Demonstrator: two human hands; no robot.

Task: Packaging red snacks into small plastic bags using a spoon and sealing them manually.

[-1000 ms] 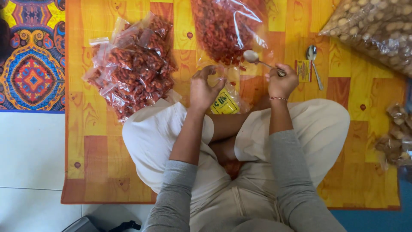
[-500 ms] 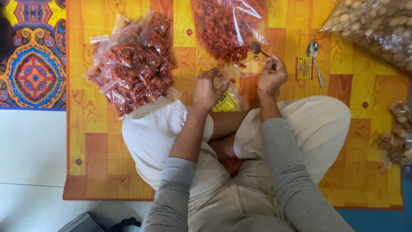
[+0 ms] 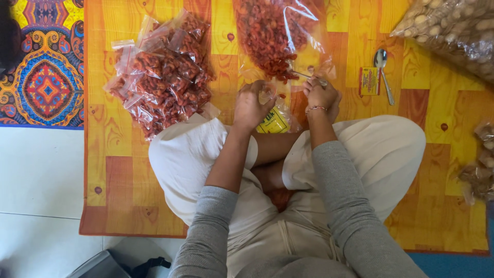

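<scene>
I sit cross-legged on an orange wood-patterned mat [image 3: 118, 185]. My left hand [image 3: 252, 105] holds a small clear plastic pouch [image 3: 267, 93] upright in front of my knees. My right hand [image 3: 321, 95] grips a metal spoon [image 3: 309, 76] whose bowl reaches into a large open clear bag of red-coated snacks [image 3: 272, 36] just ahead. A yellow packet [image 3: 272, 122] lies under my hands.
A heap of filled small pouches of the red snack [image 3: 162, 72] lies at the left. A second spoon [image 3: 382, 69] and a small red-and-yellow packet [image 3: 369, 81] lie to the right. A big bag of pale nuts [image 3: 453, 31] fills the upper right; several brownish pouches [image 3: 481, 164] sit at the right edge.
My right hand has carried the spoon from beside the pouch forward into the big bag of red snacks. My left hand has stayed on the small pouch.
</scene>
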